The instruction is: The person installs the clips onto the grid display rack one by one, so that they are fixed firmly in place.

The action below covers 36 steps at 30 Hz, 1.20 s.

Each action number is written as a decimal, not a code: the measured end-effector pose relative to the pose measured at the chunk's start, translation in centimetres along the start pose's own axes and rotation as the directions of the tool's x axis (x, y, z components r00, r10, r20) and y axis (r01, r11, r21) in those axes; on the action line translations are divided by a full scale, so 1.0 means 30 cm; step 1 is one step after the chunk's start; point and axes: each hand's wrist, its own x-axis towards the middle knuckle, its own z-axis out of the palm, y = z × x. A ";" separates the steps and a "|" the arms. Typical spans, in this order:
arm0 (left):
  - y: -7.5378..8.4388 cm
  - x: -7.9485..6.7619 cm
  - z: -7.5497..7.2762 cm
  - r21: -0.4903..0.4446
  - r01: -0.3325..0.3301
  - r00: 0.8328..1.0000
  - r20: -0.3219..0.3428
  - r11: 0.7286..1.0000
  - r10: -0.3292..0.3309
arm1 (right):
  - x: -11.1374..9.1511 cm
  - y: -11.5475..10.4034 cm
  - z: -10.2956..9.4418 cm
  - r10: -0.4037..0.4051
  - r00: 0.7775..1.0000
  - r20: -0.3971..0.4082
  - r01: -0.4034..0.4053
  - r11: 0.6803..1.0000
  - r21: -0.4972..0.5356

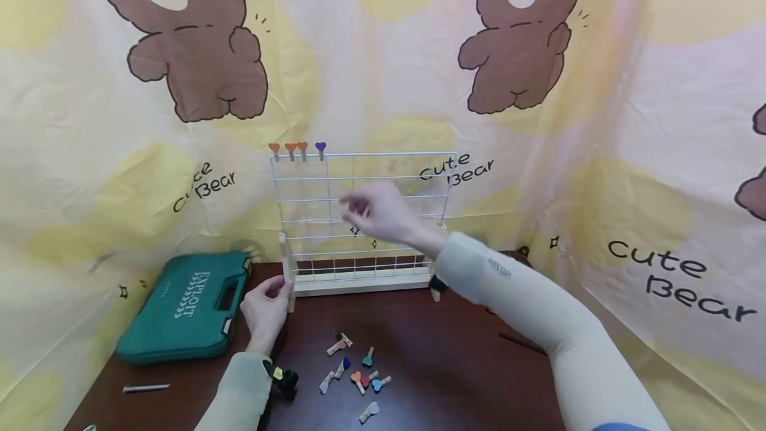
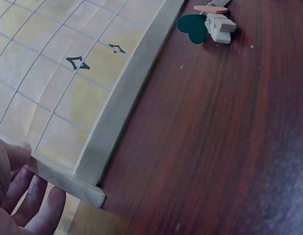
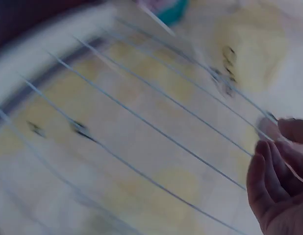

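Observation:
A white wire grid rack stands upright in a wooden base. My left hand grips the base's left wooden end, thumb on one side and fingers on the other in the left wrist view. In front of the grid's middle, my right hand hangs with loosely bent fingers. Nothing shows between its thumb and fingers in the right wrist view, though that frame is blurred. Three orange heart clothespins and a purple heart clothespin sit on the grid's top wire, toward the left.
Several small heart clothespins lie scattered on the dark wooden table before the rack. A green tool case lies at the left, with a metal rod nearer. Behind everything hangs a bear-print curtain.

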 end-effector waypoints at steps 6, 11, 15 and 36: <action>-0.002 -0.001 0.001 0.015 -0.005 1.000 0.002 1.000 0.005 | -0.246 0.109 0.185 -0.070 0.961 0.268 0.056 0.997 0.059; -0.002 0.002 -0.005 0.023 -0.011 1.000 0.000 1.000 0.011 | -0.378 0.153 0.319 -0.119 0.855 0.504 0.113 0.993 0.043; -0.002 0.004 -0.009 0.029 -0.017 1.000 -0.015 0.999 0.017 | -0.417 0.169 0.414 -0.148 0.783 0.604 0.169 0.985 0.021; -0.002 -0.001 0.001 0.030 0.003 1.000 0.012 1.000 -0.003 | -0.435 0.207 0.410 -0.109 0.813 0.572 0.152 0.988 -0.028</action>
